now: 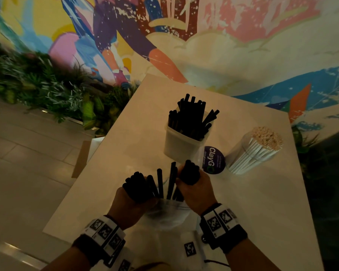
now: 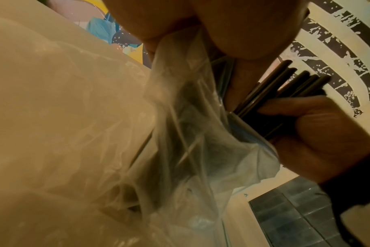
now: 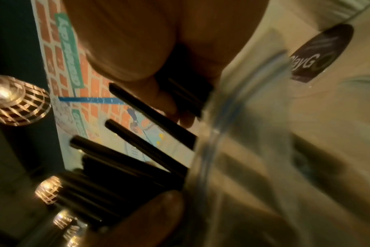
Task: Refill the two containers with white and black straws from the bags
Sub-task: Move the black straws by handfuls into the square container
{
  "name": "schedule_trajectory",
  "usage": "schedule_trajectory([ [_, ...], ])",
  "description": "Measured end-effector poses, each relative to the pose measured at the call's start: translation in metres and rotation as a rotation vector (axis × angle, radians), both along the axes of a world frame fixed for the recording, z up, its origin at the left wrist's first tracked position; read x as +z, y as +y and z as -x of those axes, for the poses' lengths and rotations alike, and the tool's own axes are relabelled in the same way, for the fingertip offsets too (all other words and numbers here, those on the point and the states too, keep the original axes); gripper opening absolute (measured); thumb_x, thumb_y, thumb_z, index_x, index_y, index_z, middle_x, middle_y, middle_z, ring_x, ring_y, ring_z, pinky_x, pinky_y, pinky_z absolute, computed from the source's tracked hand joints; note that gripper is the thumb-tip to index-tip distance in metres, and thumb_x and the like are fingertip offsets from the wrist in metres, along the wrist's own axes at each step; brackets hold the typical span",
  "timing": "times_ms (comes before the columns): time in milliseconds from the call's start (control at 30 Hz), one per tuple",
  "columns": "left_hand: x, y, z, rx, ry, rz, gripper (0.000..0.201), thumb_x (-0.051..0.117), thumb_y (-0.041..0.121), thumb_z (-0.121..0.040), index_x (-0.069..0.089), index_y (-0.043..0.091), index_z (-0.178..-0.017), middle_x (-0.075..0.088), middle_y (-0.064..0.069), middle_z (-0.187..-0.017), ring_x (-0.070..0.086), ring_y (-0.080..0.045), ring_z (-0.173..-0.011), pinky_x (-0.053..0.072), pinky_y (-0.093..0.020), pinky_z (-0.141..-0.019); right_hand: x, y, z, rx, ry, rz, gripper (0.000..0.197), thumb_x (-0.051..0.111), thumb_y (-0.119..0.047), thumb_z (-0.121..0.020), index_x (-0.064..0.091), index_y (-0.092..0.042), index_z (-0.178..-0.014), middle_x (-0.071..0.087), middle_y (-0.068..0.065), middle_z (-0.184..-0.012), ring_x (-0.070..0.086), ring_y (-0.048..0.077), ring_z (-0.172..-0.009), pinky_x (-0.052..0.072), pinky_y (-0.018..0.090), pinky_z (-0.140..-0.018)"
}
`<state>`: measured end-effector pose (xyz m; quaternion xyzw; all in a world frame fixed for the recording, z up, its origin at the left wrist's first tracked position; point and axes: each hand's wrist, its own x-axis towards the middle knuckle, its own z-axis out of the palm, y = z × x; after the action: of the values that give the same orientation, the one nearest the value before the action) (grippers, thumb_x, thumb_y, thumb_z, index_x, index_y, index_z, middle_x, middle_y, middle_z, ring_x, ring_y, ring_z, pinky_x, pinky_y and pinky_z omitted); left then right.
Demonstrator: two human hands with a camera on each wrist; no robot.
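My left hand [image 1: 134, 200] grips a bundle of black straws [image 1: 137, 185] over the table's near side. Just to its right, my right hand [image 1: 194, 187] grips a second black bundle [image 1: 189, 171]. A clear plastic bag [image 1: 168, 212] hangs between and below both hands, and a few loose black straws [image 1: 160, 182] stick up out of it. The left wrist view shows the bag [image 2: 180, 133] and the straws [image 2: 285, 90] that the right hand holds. Further back stand a white container [image 1: 176, 147] holding black straws and a clear container [image 1: 241, 151] packed with white straws [image 1: 262, 141].
A round purple ClayGo sticker [image 1: 213, 160] lies on the beige table [image 1: 125, 137] between the containers. Crumpled clear plastic and a white tagged item [image 1: 190, 249] lie at the near edge. A cardboard box [image 1: 80, 159] sits on the floor to the left, with plants [image 1: 47, 85] beyond it.
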<state>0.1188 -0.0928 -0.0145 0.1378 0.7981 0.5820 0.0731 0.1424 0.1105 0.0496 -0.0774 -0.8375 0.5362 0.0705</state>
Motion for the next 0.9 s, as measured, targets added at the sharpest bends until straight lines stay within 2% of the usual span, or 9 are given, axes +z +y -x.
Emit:
schedule_trajectory([
  [133,-0.002,-0.002,-0.001,0.031,-0.035,0.0,0.024,0.076,0.045,-0.06,0.071,0.026,-0.075,0.069,0.001,-0.076,0.067,-0.019,-0.075,0.055,-0.045,-0.062,-0.005,0.003,0.0,-0.043,-0.058,0.132,0.031,0.064,0.006,-0.081,0.061,-0.024,-0.074,0.065,-0.014,-0.068,0.061,0.002,-0.067,0.05,0.021,-0.071],
  [267,0.008,0.0,-0.004,0.051,-0.027,-0.026,0.024,0.07,0.049,-0.055,0.068,0.05,-0.078,0.069,0.016,-0.079,0.066,-0.005,-0.075,0.056,-0.032,-0.066,-0.009,0.005,-0.001,-0.001,-0.138,0.159,0.019,0.068,0.001,-0.081,0.066,-0.018,-0.076,0.066,-0.009,-0.07,0.064,0.008,-0.074,0.051,0.032,-0.077],
  [367,0.013,0.0,-0.006,0.051,-0.007,-0.013,0.026,0.067,0.052,-0.053,0.063,0.06,-0.077,0.066,0.027,-0.078,0.064,0.0,-0.075,0.053,-0.02,-0.063,0.013,0.007,-0.001,0.007,-0.07,0.255,0.029,0.067,0.006,-0.08,0.062,-0.02,-0.07,0.066,-0.003,-0.074,0.066,0.017,-0.081,0.052,0.033,-0.083],
  [433,0.013,-0.001,-0.006,0.054,0.0,-0.005,0.024,0.067,0.052,-0.053,0.064,0.057,-0.077,0.066,0.025,-0.078,0.064,0.0,-0.074,0.052,-0.017,-0.061,0.032,0.009,0.0,0.032,-0.032,0.332,0.032,0.065,0.009,-0.08,0.06,-0.022,-0.07,0.068,0.007,-0.08,0.068,0.026,-0.089,0.052,0.037,-0.09],
  [533,0.012,-0.003,-0.005,0.058,-0.024,-0.032,0.022,0.07,0.049,-0.053,0.069,0.046,-0.075,0.069,0.015,-0.078,0.065,-0.002,-0.073,0.053,-0.021,-0.062,0.059,0.013,0.001,0.047,0.017,0.355,0.03,0.057,0.017,-0.081,0.057,-0.012,-0.075,0.071,0.012,-0.083,0.069,0.026,-0.09,0.053,0.037,-0.09],
  [633,0.012,-0.002,-0.005,0.077,-0.07,0.008,0.021,0.081,0.032,-0.055,0.067,0.038,-0.069,0.068,0.011,-0.072,0.064,-0.002,-0.073,0.054,-0.025,-0.063,0.089,0.022,0.005,0.037,0.109,0.375,0.026,0.055,0.018,-0.082,0.056,-0.008,-0.08,0.07,0.018,-0.085,0.069,0.027,-0.088,0.055,0.035,-0.086],
  [700,0.015,-0.001,-0.005,0.082,-0.068,0.03,0.026,0.08,0.027,-0.056,0.063,0.037,-0.072,0.067,0.013,-0.07,0.063,0.002,-0.073,0.051,-0.018,-0.061,0.112,0.029,0.01,0.044,0.205,0.392,0.029,0.055,0.017,-0.081,0.058,-0.012,-0.079,0.07,0.018,-0.085,0.069,0.031,-0.088,0.055,0.039,-0.087],
  [800,0.019,-0.001,-0.006,0.051,-0.045,0.043,0.025,0.074,0.04,-0.054,0.062,0.035,-0.075,0.064,0.012,-0.071,0.061,0.005,-0.075,0.047,-0.009,-0.057,0.149,0.04,0.02,0.051,0.4,0.41,0.033,0.055,0.017,-0.077,0.058,-0.016,-0.079,0.07,0.014,-0.08,0.066,0.034,-0.081,0.054,0.042,-0.083],
  [900,0.02,-0.003,-0.007,0.069,-0.081,0.015,0.033,0.066,0.055,-0.05,0.066,0.033,-0.075,0.067,0.006,-0.076,0.064,-0.001,-0.075,0.051,-0.017,-0.06,0.182,0.05,0.036,0.045,0.646,0.384,0.033,0.051,0.022,-0.078,0.051,-0.011,-0.084,0.068,0.007,-0.074,0.062,0.035,-0.077,0.053,0.049,-0.08],
])
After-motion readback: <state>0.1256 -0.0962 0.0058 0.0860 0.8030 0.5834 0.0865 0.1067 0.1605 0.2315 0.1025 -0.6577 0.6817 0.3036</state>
